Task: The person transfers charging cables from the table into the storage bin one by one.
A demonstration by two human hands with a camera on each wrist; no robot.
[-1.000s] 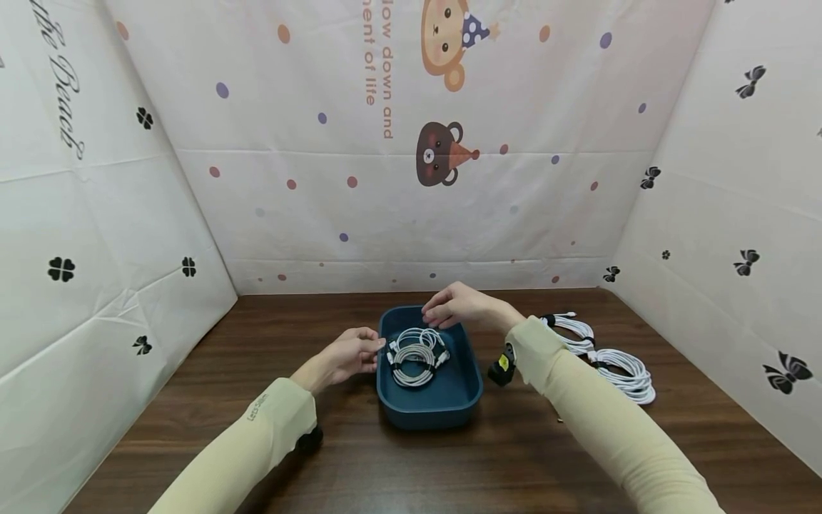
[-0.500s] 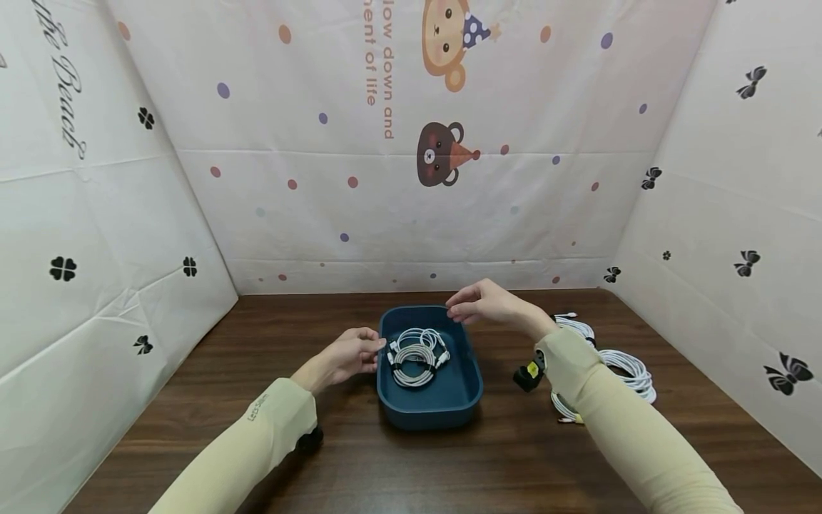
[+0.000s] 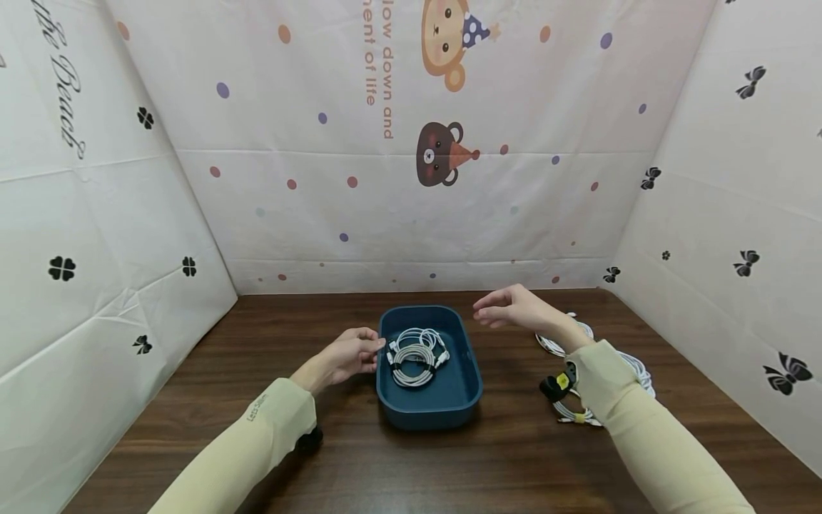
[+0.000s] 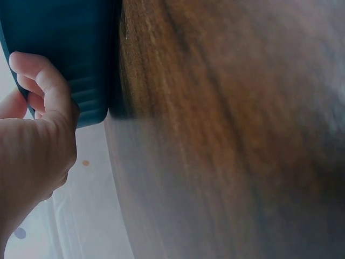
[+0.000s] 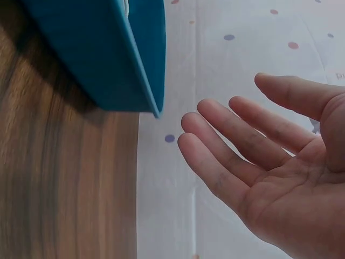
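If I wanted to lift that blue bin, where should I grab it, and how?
I'd hold the blue bin by both long rims. The left hand pinches the left one; the open right hand could come from the right. The thin, raised wall should suit thumb inside, fingers outside, and the coiled cables lie nearer the left wall.

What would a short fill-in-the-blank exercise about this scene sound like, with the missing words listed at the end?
1. The left hand grips the rim of the dark blue, rounded rectangular bin, while the right hand holds ____.
2. The pale, round cable coils lie ____ the bin.
3. In the head view, more white coiled cables lie on the brown wood-grained table, to the ____ of the bin.

Missing words: nothing; inside; right.
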